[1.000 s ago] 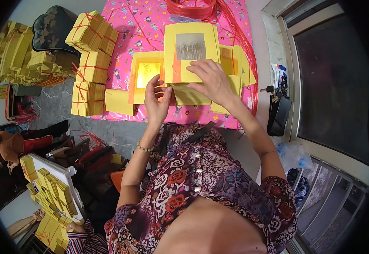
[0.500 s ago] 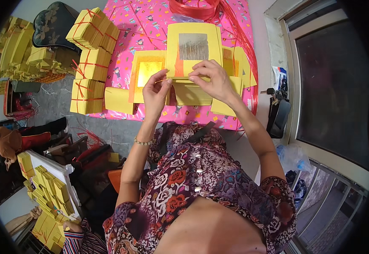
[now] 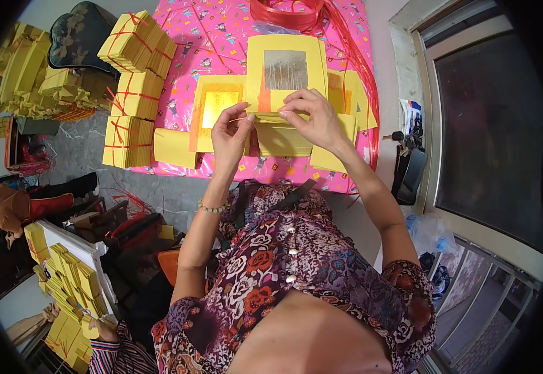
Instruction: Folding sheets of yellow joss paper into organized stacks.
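Note:
A stack of yellow joss paper (image 3: 317,68) with a silver foil square on its top sheet lies in front of me. At its near edge, my left hand (image 3: 229,132) pinches the left end of a folded yellow paper strip between thumb and fingertips. My right hand (image 3: 314,119) is closed on the same edge farther right, thumb below and fingers above. Just beneath the hands rests another yellow paper pile (image 3: 284,142). To the left of it lies a sheet with gold foil (image 3: 220,112) and an orange border; a folded yellow piece (image 3: 175,148) sits beside that.
Bundles of yellow paper tied with red string (image 3: 128,141) line the left side of the pink patterned table (image 3: 181,68). Red plastic strapping (image 3: 352,47) hangs along the right. A co-worker's striped sleeve (image 3: 106,355) and more paper stacks (image 3: 75,280) are at lower left.
My hands keep almost the same place and grip on the paper edge. At lower left, the co-worker's hand by the striped sleeve has shifted slightly left among the yellow papers.

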Demonstrator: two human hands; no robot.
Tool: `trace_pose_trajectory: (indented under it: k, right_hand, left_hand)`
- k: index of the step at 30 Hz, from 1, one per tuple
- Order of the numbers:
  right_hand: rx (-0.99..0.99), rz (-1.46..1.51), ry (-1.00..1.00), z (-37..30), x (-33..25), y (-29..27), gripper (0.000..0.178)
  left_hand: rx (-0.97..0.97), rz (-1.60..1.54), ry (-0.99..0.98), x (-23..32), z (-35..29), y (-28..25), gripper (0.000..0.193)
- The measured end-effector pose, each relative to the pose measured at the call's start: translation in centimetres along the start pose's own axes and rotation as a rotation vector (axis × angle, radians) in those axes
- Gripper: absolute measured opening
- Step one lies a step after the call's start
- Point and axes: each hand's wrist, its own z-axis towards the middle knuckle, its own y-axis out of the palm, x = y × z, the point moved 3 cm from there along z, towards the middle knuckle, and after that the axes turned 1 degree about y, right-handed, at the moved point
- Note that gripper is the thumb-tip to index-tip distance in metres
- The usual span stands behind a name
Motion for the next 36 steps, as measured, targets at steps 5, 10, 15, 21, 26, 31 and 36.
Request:
trace_pose_trajectory:
  k: [5,10,15,21,26,31,36]
  right_hand:
    - [-0.002,0.0,0.022,-0.1,-0.1,0.0,0.011]
    - [-0.043,-0.028,0.032,-0.1,-0.1,-0.1,0.015]
    - [-0.037,-0.043,0.025,0.0,-0.4,0.0,0.015]
    - [0.081,-0.078,-0.099,-0.1,-1.3,-0.3,0.011]
    - [0.156,-0.274,-0.244,-0.2,-3.4,-0.8,0.012]
    - [0.294,-0.322,-0.366,-0.3,-4.7,-2.2,0.02]
    - [0.605,-0.23,-0.205,-0.6,-3.2,-4.9,0.036]
  left_hand:
    - [0.002,0.014,-0.003,0.0,-0.1,0.0,0.028]
    - [0.003,0.013,-0.013,-0.1,-0.1,-0.1,0.028]
    - [0.014,0.02,-0.002,-0.3,0.0,-0.3,0.026]
    - [0.091,0.813,0.521,3.8,-0.9,1.0,0.043]
    - [0.002,1.04,0.807,6.1,-0.4,3.9,0.042]
    - [-0.162,1.036,0.831,5.8,1.0,5.1,0.041]
    - [-0.028,0.716,0.807,7.3,2.2,4.2,0.035]
